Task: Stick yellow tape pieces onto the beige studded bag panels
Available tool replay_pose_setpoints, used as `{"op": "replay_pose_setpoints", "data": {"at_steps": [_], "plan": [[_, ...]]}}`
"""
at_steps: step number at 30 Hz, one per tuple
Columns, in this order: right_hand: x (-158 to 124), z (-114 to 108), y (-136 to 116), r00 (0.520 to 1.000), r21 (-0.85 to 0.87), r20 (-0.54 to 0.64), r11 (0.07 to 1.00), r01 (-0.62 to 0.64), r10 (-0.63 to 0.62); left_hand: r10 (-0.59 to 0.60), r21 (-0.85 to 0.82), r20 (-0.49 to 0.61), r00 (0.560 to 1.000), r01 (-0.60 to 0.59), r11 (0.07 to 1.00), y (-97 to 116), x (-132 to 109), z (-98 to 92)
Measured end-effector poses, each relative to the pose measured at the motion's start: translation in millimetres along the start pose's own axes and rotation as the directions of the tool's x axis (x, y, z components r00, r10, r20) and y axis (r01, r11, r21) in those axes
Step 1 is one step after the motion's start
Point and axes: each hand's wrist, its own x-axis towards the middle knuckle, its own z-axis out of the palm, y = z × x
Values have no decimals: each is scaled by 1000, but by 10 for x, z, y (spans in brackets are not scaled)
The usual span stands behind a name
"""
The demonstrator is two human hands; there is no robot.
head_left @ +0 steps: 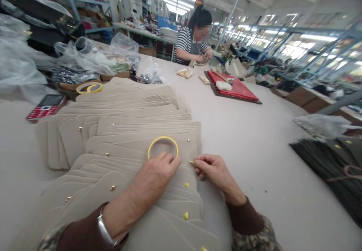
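Beige panels [141, 128] are fanned in overlapping layers across the table [243, 130]. By the right hand [213, 170], a small shiny piece [192, 162] is pinched at their right edge; the left hand's [157, 173] fingers are curled at a yellow-rimmed tape roll [163, 138], though whether it is gripped cannot be told.

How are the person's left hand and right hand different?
The left hand is at a yellow tape roll; the right hand pinches a small shiny piece. The left hand has a silver bracelet at its wrist; the right hand shows none. Both have dark brown cuffs.
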Motion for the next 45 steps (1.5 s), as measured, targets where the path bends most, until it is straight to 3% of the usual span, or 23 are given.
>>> {"op": "replay_pose_setpoints", "data": {"at_steps": [3,14,17,20,22,27,29,37,39,42,45], "plan": [[18,68,57,999,-76,4,996,36,-36,-13,-7,68,998,14,1000,-1,37,33],[6,198,19,936,-445,-35,844,300,-351,-18,-64,56,998,22,998,-19,76,58],[1,167,23,939,-427,-58,859,283,-338,5,-93,35,999,-2,996,-38,71,82],[-15,102,53,975,-256,-89,951,175,-204,28,-126,-3,1000,-28,992,-65,57,118],[-35,62,79,976,-214,-73,959,186,-206,28,-139,-31,999,-32,990,-83,47,149],[-68,90,95,859,-531,-45,741,412,-510,17,-171,-53,998,-26,985,-98,37,167],[-58,149,72,844,-601,-51,691,401,-534,28,-186,-57,998,-38,982,-91,32,132],[-13,295,-54,886,-695,-136,679,234,-444,99,-223,-161,982,-134,966,-102,1,112],[-15,260,-60,907,-691,-73,677,254,-415,100,-236,-249,963,-161,958,-143,-1,148],[-35,189,-80,921,-574,11,752,325,-390,118,-247,-406,906,-234,940,-200,-13,154],[-85,171,-139,864,-389,-43,805,448,-502,129,-255,-395,909,-244,936,-212,-22,106]]}}
